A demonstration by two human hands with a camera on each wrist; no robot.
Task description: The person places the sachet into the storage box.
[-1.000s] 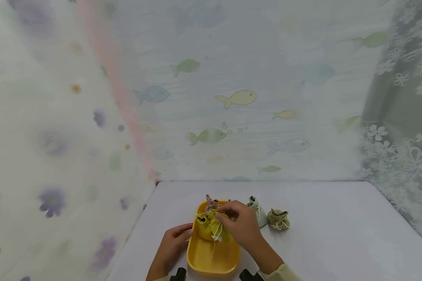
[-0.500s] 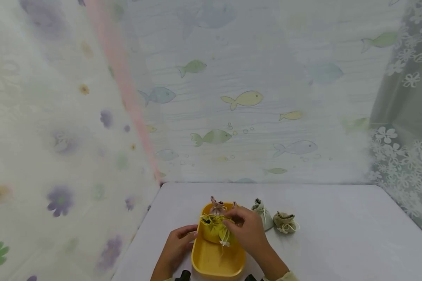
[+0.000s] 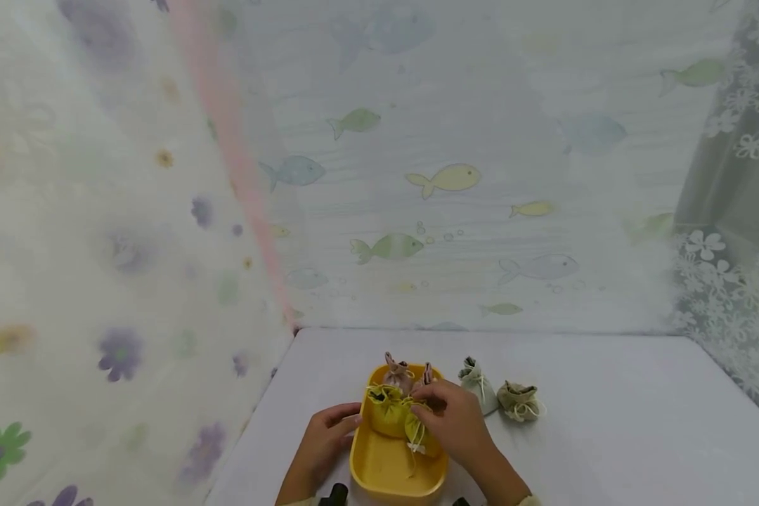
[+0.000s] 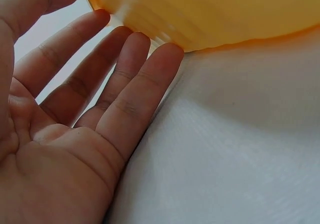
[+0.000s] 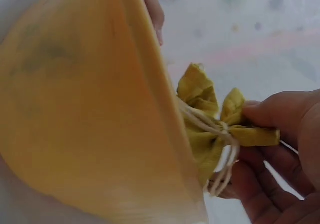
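Observation:
My right hand (image 3: 458, 422) pinches the gathered top of a yellow drawstring pouch (image 3: 415, 427) inside a yellow plastic tray (image 3: 397, 485). The right wrist view shows the thumb on the pouch's ruffled mustard neck (image 5: 235, 106), with a pale cord tied round it. Beside it in the tray sits a second yellow pouch (image 3: 387, 416). Behind these are two pink pouches, one at the back left (image 3: 397, 374) and one partly hidden by my right hand. My left hand (image 3: 325, 436) rests its nearly straight fingertips against the tray's left side, as the left wrist view also shows.
To the right of the tray, a pale grey-green pouch (image 3: 477, 390) and a brown pouch (image 3: 519, 402) stand on the white table (image 3: 607, 422). A fish-patterned curtain (image 3: 449, 246) hangs behind the table, and a flowered one (image 3: 101, 295) on the left.
The right hand and its pouch have shifted slightly right and toward me within the tray, uncovering more of the pink pouches. My left hand stays at the tray's side. The head view has turned slightly.

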